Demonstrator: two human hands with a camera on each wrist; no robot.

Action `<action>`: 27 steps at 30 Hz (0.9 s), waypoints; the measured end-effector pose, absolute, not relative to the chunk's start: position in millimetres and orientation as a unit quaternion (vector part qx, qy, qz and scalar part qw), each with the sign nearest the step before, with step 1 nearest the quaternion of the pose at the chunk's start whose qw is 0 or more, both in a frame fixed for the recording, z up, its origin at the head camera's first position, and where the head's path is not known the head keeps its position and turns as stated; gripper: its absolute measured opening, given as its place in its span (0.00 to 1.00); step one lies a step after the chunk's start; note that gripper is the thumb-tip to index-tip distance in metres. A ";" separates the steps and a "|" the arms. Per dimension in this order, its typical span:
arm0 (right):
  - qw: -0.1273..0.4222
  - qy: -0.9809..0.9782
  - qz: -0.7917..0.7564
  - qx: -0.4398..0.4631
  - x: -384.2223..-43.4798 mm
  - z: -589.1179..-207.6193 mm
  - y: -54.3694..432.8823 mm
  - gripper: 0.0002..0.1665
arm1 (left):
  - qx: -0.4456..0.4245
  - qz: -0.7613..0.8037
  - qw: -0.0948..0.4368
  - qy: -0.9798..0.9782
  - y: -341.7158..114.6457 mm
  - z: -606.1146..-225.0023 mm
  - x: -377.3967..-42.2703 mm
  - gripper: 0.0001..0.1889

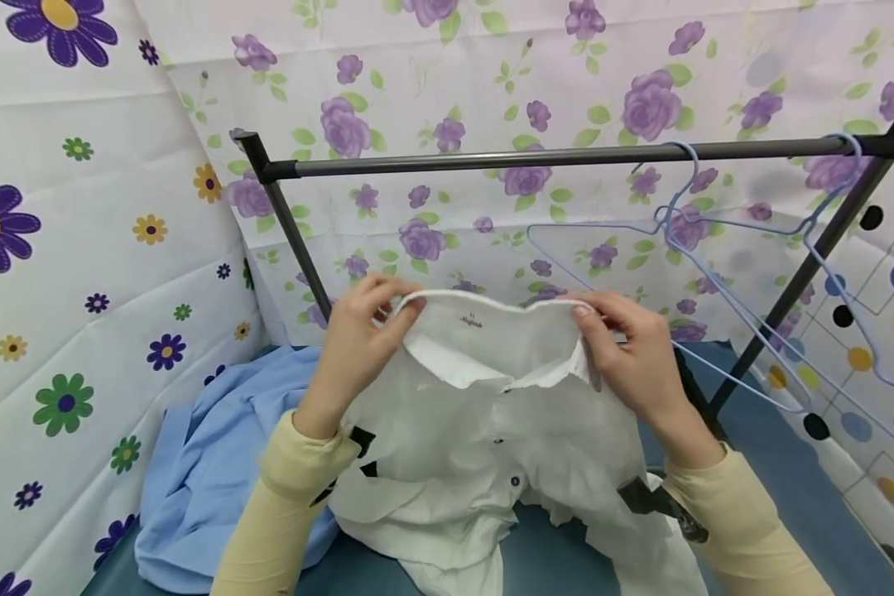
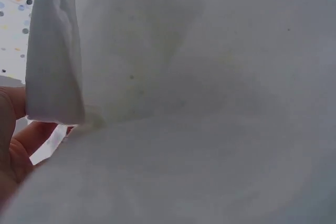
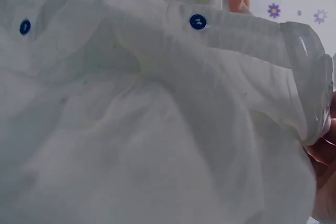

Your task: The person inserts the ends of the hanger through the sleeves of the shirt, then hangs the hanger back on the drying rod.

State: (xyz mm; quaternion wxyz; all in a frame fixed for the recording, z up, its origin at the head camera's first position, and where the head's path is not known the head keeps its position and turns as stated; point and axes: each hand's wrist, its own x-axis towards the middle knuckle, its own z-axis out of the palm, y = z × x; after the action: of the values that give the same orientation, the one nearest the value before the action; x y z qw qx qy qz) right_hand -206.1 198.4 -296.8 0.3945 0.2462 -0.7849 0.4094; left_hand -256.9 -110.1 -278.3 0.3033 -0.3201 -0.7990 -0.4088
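Observation:
A white button-up shirt (image 1: 484, 430) is held up by its collar in the head view, its front and dark buttons facing me. The left hand (image 1: 361, 339) pinches the left end of the collar between thumb and fingers. At the other end, the right hand (image 1: 629, 352) grips the collar the same way. The shirt's lower part hangs in loose folds over the blue-green surface. White cloth (image 2: 184, 103) fills most of the left wrist view. In the right wrist view, dark blue buttons (image 3: 198, 21) run along the placket near the collar.
A dark metal rack bar (image 1: 447, 159) spans the back. Two light blue wire hangers (image 1: 670, 219) hang at its right. Folded light blue cloth (image 1: 223, 463) lies to the left on the blue-green surface (image 1: 559, 550). Flowered sheets (image 1: 417, 91) form the walls.

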 end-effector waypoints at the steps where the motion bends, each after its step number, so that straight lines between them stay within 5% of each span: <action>1: 0.388 -0.789 0.409 0.246 -206.8 -303.4 198.7 0.14 | -0.319 -0.404 0.299 -0.804 -109.5 -285.6 -256.8 0.07; 10: 0.339 -0.822 0.408 0.207 -208.4 -339.8 199.4 0.13 | -0.300 -0.385 0.258 -0.834 -106.3 -328.9 -254.4 0.08; 27: 0.305 -0.842 0.404 0.185 -210.3 -351.7 203.3 0.13 | -0.297 -0.390 0.211 -0.846 -103.0 -343.3 -250.9 0.11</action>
State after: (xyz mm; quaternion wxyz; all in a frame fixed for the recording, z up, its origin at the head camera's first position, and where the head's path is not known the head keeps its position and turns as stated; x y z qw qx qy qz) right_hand -210.3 203.3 -351.7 0.3054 0.1853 -0.8422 0.4039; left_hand -250.9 -103.0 -343.3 0.2111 -0.2966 -0.8457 -0.3902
